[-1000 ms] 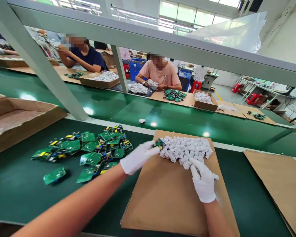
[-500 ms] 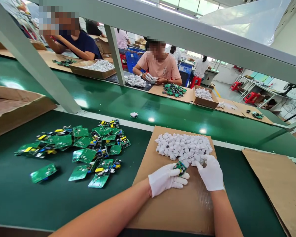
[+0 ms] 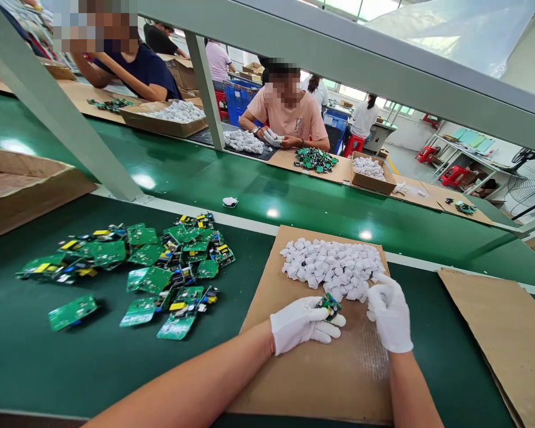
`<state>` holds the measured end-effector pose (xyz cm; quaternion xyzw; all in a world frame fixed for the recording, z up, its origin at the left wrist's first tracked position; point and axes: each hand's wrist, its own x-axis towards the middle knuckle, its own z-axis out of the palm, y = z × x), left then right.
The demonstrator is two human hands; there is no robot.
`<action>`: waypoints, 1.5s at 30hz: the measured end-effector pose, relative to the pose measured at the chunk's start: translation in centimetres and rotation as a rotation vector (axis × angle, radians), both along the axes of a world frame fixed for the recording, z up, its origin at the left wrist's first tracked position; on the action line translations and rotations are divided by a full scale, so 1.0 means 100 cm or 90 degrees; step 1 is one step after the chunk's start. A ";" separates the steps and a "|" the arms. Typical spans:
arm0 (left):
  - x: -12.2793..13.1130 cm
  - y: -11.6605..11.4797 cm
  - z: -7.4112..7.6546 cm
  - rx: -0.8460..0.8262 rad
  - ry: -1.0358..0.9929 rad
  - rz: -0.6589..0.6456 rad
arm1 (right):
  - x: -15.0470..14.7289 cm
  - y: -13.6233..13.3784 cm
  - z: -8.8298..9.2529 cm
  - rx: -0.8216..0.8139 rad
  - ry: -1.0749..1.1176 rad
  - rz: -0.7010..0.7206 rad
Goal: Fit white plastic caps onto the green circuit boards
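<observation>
My left hand (image 3: 305,321), in a white glove, grips a small green circuit board (image 3: 329,305) between thumb and fingers, parts side up. My right hand (image 3: 389,310), also gloved in white, is at the right end of a heap of small white crumpled-looking pieces (image 3: 332,264). Its fingers are curled together, and whatever they may hold blends with the glove. Both hands are over a brown cardboard sheet (image 3: 312,380), on which the heap lies. To the left, a loose pile of green circuit boards (image 3: 147,254) with yellow, black and blue components covers part of the green table.
One white-topped board (image 3: 230,203) sits on the green conveyor belt (image 3: 267,190). A cardboard tray (image 3: 31,196) stands at the left, more cardboard (image 3: 494,333) at the right. Slanted metal posts (image 3: 66,107) and a beam cross ahead. Across the belt, a person (image 3: 289,116) handles white pieces.
My right hand has drawn slightly right from the edge of the white heap, its fingers curling in. The left hand still holds the circuit board, barely shifted. The lone board on the belt appears farther left.
</observation>
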<state>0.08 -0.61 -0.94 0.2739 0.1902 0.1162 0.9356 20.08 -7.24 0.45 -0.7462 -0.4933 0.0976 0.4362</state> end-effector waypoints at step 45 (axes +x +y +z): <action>-0.004 0.009 0.000 0.168 0.048 0.087 | -0.028 -0.056 -0.032 -0.069 -0.357 0.101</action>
